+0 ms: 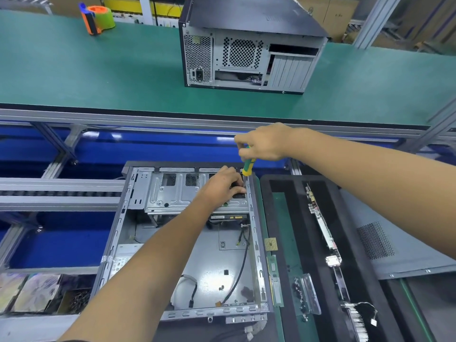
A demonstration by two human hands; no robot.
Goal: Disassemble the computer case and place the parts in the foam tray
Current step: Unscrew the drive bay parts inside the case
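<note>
Lying open at lower centre of the frame, one computer case [182,243] shows bare grey metal, a drive cage and loose black cables; a second, closed case [246,50] stands at upper centre on the green bench [98,75]. One black foam tray [345,243] lies just right of the open case, holding boards. The right hand [266,141] curls around a green-yellow screwdriver [247,166]. The left hand [222,186] rests on the drive cage, fingers bent; what they grip cannot be told.

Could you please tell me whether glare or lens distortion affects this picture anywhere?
Head view: wide-angle bending curves the green bench edge; overhead light glares off the blue surface and the open case floor; hands and screwdriver stay fairly sharp.
</note>
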